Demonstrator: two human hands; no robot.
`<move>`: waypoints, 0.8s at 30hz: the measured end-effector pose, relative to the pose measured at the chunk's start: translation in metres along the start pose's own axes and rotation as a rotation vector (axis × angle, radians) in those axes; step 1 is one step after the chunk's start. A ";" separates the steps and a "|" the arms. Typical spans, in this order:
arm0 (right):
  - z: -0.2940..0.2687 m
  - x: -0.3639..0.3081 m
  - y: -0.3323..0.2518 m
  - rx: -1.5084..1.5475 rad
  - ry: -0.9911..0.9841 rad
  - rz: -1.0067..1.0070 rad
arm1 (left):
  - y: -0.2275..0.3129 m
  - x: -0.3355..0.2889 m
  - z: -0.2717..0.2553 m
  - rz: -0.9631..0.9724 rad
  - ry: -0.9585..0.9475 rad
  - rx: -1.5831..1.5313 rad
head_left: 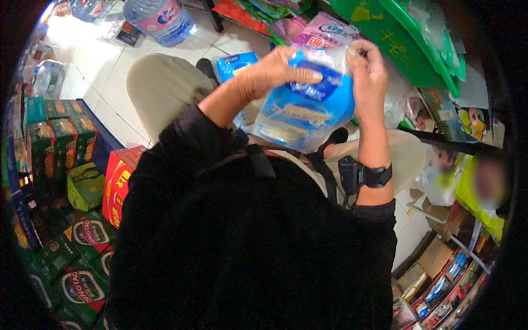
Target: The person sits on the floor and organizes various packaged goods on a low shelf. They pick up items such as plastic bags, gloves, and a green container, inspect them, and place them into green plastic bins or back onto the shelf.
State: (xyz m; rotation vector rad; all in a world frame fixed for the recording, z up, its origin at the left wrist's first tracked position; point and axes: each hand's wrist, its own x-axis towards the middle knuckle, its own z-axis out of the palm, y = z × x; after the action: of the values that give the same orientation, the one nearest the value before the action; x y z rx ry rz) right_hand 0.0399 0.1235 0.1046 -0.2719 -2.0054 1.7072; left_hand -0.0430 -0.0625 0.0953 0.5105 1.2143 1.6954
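Blue plastic packet point(308, 107) held between left hand point(272, 71) and right hand point(367, 71).

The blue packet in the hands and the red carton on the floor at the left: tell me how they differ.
The blue packet is soft, glossy plastic that crumples under the fingers; the red carton is a stiff, square-edged box. The blue packet is held up by the left hand and right hand; the red carton rests low among green cartons, untouched. The packet is blue and white, the carton red with yellow print. Both are sealed shop goods.
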 end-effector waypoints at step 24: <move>-0.038 -0.067 0.014 -0.412 -0.602 0.261 | -0.069 -0.015 -0.004 0.289 -0.003 0.734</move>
State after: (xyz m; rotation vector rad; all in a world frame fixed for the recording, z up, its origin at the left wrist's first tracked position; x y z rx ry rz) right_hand 0.1138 0.1287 0.0793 -0.1715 -2.8820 1.6381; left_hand -0.0075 -0.0743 0.0353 1.1721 1.8255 1.4284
